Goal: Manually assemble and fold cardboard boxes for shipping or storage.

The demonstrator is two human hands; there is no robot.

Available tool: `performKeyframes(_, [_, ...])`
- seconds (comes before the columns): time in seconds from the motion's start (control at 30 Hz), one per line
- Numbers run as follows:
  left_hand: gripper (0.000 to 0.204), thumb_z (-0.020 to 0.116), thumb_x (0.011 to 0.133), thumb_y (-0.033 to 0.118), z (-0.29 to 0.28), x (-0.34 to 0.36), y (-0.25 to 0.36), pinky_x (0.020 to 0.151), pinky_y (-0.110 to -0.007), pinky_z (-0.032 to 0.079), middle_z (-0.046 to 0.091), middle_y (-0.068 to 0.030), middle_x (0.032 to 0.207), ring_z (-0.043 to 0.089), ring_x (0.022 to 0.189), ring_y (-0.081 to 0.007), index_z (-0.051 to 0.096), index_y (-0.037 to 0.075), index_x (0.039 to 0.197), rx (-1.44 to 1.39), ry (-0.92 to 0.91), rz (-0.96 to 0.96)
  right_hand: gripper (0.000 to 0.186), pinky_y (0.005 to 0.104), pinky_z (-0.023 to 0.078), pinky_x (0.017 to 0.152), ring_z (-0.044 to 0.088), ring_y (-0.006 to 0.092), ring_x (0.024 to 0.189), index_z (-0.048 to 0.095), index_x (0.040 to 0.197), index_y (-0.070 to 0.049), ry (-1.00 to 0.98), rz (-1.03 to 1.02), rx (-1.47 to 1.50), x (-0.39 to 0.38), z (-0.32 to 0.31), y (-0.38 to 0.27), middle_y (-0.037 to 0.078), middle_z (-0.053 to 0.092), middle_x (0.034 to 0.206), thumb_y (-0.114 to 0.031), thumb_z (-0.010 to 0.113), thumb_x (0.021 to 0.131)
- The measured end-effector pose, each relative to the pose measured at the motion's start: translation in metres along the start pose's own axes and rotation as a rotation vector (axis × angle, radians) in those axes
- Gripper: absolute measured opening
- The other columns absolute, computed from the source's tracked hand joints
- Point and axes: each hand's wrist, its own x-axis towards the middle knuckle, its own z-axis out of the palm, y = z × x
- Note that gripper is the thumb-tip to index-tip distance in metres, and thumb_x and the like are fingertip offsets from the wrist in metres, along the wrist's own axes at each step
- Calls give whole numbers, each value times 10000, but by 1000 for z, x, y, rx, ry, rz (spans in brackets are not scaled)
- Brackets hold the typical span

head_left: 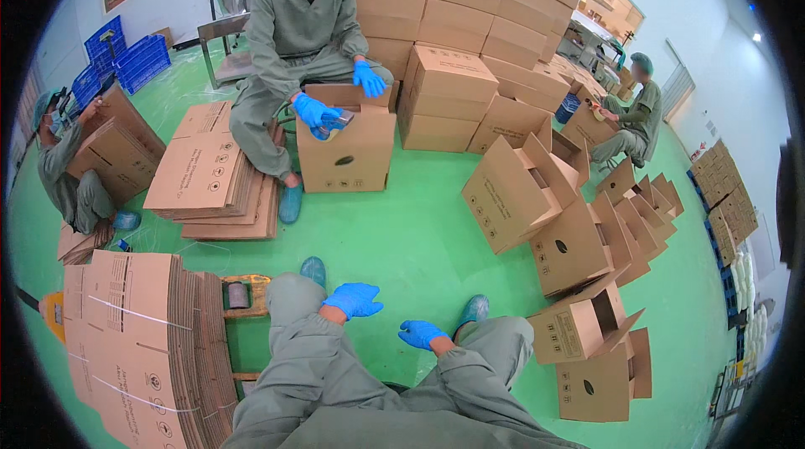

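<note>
In a blue glove, my left hand [353,301] is held out past my left knee, its fingers stretched toward the right, with nothing in it. My right hand [421,334], gloved the same way, rests by my right knee with fingers extended to the left; it is empty too. The hands are apart above the green floor [381,239]. Across from me, a seated co-worker [306,38] in blue gloves holds a tape dispenser [340,123] against an upright brown carton [348,160]. Nearest my left side stands a strapped bundle of flat cartons [126,340].
Several open-flapped cartons [579,252] line the right. Flat cartons [197,164] lie stacked beside the co-worker. Taller carton stacks [457,30] rise behind. Two other people sit at far left [71,164] and far right [641,109]. Blue crates [142,63] stand at back left.
</note>
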Motion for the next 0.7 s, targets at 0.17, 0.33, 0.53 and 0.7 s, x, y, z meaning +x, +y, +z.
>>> performKeyframes(0.17, [514,469,811,473,3,1,-1,833,-463,457,589,-192,1096,565,1001,-357,566,57,1098,38,12,-9,488,408,441,888,570,332,1025,538,1177,-32,6,-31,18,1,2,2,169,603,1112,-393,471,856])
performKeyframes(0.33, [539,460,823,478,-1,2,1,849,-458,451,580,-188,1122,561,1013,-357,539,56,1149,32,-22,13,488,406,442,888,572,331,1022,536,1178,-30,8,-7,1,1,2,2,172,603,1111,-390,472,855])
performKeyframes(0.53, [506,468,813,466,-4,-1,4,833,-459,459,593,-186,1092,569,998,-353,568,57,1093,19,-5,13,489,404,440,892,572,331,1023,535,1177,-26,2,-2,6,3,3,3,177,602,1111,-386,473,853])
performKeyframes(0.7, [505,471,814,465,-3,-1,4,833,-458,459,594,-187,1091,570,996,-350,568,56,1094,18,-4,10,485,402,441,892,573,331,1023,535,1178,-26,-11,-5,9,4,5,5,179,600,1114,-383,474,855])
